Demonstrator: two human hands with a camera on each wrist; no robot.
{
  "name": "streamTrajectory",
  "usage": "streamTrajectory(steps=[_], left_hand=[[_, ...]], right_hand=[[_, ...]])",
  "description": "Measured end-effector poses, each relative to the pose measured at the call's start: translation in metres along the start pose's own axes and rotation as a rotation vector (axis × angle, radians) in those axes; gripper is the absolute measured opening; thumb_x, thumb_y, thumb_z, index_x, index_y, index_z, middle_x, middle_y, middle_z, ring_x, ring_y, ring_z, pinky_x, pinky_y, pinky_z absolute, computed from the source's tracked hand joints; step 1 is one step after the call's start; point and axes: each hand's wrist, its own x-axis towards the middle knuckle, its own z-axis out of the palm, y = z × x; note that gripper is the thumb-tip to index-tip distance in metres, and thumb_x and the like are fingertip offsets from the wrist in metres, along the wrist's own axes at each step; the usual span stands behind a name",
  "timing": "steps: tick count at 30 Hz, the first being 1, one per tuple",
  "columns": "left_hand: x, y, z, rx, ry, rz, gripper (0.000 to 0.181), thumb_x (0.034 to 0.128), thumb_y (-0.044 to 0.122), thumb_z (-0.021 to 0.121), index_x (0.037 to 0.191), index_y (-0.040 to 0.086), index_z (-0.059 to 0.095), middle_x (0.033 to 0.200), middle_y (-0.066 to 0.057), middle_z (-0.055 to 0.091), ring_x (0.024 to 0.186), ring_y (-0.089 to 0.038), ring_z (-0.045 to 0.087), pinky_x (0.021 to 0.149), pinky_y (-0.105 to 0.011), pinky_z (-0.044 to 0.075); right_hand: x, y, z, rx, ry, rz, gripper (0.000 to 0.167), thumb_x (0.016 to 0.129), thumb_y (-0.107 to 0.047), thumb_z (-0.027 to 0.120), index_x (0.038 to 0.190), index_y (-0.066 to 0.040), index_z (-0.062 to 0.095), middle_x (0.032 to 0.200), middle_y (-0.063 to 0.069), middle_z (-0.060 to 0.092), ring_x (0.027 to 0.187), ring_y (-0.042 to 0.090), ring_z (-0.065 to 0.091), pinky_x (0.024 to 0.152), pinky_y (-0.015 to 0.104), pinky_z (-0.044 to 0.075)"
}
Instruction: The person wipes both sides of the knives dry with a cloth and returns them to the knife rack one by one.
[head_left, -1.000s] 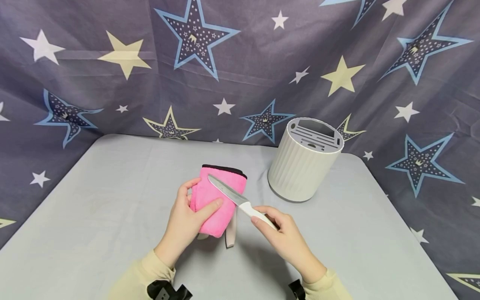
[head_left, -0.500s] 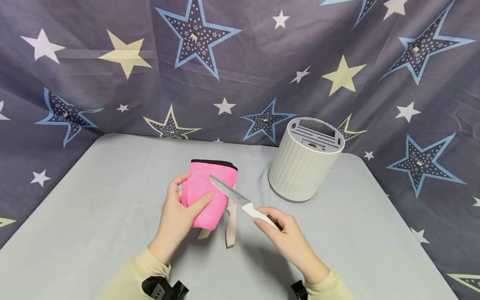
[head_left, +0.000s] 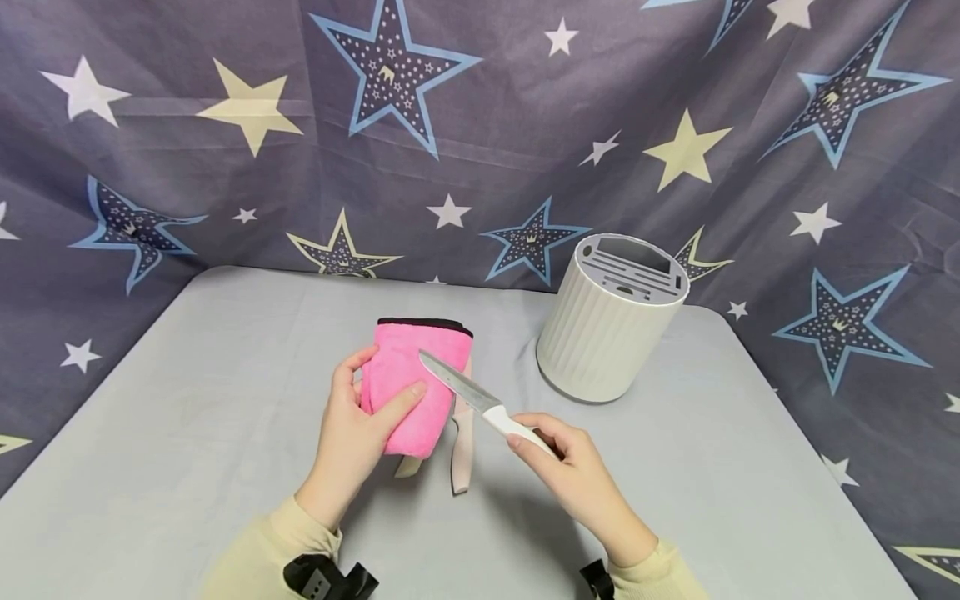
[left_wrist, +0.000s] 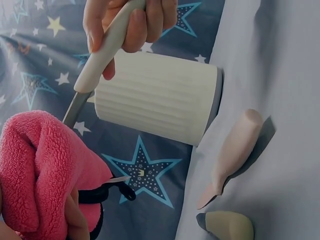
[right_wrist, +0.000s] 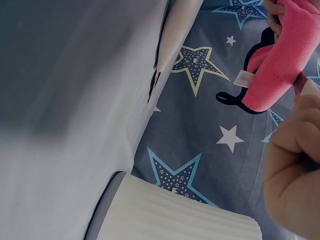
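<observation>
My left hand (head_left: 354,425) grips a folded pink cloth (head_left: 416,367) with black edging, thumb on its front. The right hand (head_left: 573,467) holds a knife by its white handle (head_left: 517,427); the blade (head_left: 453,380) points up and left, lying across the front of the cloth. In the left wrist view the cloth (left_wrist: 55,165) stands beside the blade (left_wrist: 76,107). A white tag (right_wrist: 244,78) and a black loop hang from the cloth in the right wrist view.
A ribbed white knife block (head_left: 609,333) with a slotted top stands at the back right of the grey table (head_left: 225,367). Below the cloth lie a knife with a pale pink handle (head_left: 462,454) and a cream handle (head_left: 408,467), partly hidden.
My left hand and the cloth have moved left and slightly up, uncovering more of the two handles beneath. The knife in the right hand has shifted only slightly.
</observation>
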Motion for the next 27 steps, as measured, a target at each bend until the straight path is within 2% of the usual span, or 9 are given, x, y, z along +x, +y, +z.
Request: streamTrajectory(steps=[11, 20, 27], left_hand=[[-0.005, -0.001, 0.007, -0.055, -0.033, 0.005, 0.073, 0.0870, 0.016, 0.076, 0.145, 0.012, 0.032, 0.111, -0.018, 0.063, 0.070, -0.006, 0.069, 0.064, -0.025, 0.057], [-0.011, -0.002, 0.012, -0.033, -0.046, 0.003, 0.073, 0.0852, 0.019, 0.078, 0.144, 0.015, 0.035, 0.109, -0.018, 0.064, 0.073, -0.010, 0.069, 0.065, -0.028, 0.057], [-0.015, -0.003, 0.016, -0.054, -0.081, -0.010, 0.071, 0.0844, 0.016, 0.078, 0.141, 0.017, 0.036, 0.108, -0.018, 0.065, 0.075, -0.015, 0.070, 0.065, -0.030, 0.058]], right_hand=[[0.003, -0.002, 0.002, 0.005, -0.002, -0.010, 0.018, 0.095, -0.019, 0.065, 0.110, -0.012, 0.071, 0.067, -0.003, 0.051, 0.057, 0.002, 0.040, 0.051, 0.022, 0.037], [0.005, -0.003, 0.004, 0.014, -0.005, -0.007, 0.017, 0.095, -0.017, 0.065, 0.110, -0.012, 0.070, 0.068, -0.004, 0.053, 0.056, 0.002, 0.040, 0.051, 0.021, 0.037], [0.007, -0.004, 0.006, 0.016, -0.011, -0.008, 0.017, 0.095, -0.019, 0.065, 0.110, -0.013, 0.070, 0.066, -0.003, 0.050, 0.055, 0.002, 0.038, 0.051, 0.021, 0.035]])
